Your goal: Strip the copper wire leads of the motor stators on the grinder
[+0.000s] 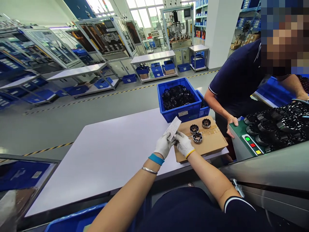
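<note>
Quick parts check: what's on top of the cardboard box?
Three ring-shaped parts sit on the cardboard box. The right gloved hand hides some of its top, so anything directly behind it can't be seen.

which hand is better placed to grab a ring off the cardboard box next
Probably the right hand: it is over the cardboard box, nearer the three black-and-silver rings, while the left hand grips the paper slip.
</note>
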Tool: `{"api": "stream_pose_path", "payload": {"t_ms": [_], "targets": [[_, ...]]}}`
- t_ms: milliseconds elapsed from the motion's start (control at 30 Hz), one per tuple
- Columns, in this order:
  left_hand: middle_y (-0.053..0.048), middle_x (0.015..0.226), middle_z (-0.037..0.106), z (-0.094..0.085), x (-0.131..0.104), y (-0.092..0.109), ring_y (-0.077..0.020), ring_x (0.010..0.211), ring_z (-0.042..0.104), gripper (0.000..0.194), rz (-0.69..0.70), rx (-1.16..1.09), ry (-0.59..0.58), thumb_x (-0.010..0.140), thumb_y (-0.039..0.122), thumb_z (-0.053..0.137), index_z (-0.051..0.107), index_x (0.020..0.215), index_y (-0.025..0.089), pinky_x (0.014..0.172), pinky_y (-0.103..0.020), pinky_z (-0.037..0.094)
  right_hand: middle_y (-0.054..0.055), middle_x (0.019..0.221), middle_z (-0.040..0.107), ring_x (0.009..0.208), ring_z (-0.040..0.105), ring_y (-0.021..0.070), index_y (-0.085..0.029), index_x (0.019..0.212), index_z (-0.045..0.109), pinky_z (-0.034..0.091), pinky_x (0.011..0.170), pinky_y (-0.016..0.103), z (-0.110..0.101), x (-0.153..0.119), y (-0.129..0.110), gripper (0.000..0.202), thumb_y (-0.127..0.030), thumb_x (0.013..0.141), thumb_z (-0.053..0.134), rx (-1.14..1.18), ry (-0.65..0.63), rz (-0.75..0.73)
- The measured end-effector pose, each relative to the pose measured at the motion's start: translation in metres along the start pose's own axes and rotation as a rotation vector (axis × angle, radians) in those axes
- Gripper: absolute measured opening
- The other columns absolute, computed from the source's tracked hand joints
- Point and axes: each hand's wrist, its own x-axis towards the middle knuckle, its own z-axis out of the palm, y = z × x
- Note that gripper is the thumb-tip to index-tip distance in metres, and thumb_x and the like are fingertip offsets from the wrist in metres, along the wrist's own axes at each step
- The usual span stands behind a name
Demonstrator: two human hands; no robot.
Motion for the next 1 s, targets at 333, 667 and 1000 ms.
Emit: {"api": "stream_pose_path", "payload": {"t_ms": [333,667,1000], "targets": [[-0.012,0.090,0.068,-0.002,-0.007,0.004,-0.0186,0.068,0.066,0.029,0.039,0.028,0.037,0.084,0.009,0.049,0.057,0.113,0.009,0.065,-0.034,0.057,0.007,0.097,0.069,0.090,0.064,0.0206,-0.022,0.099,0.060,0.054,0.073,0.033,0.006,0.002,0.005,0.032,-0.025,0.067,0.062,0.085,-0.016,0.071],[-0.011,0.115,0.064,-0.016,0.007,-0.004,-0.0210,0.105,0.063,0.025,0.086,0.221,0.008,0.087,0.024,0.058,0.061,0.111,0.017,0.088,-0.038,0.056,0.003,0.075,0.066,0.075,0.064,0.0204,-0.019,0.094,0.059,0.053,0.068,0.036,0.004,0.002,0.004,0.030,-0.023,0.064,0.065,0.135,0.029,0.098],[-0.011,0.111,0.068,-0.048,0.025,-0.016,-0.0280,0.137,0.038,0.014,0.226,0.424,-0.033,0.079,0.021,0.057,0.065,0.091,0.024,0.104,-0.039,0.048,0.002,0.077,0.066,0.067,0.060,0.0162,-0.017,0.094,0.062,0.051,0.062,0.031,-0.013,0.013,0.024,0.031,-0.018,0.063,0.064,0.109,0.088,0.130]]}}
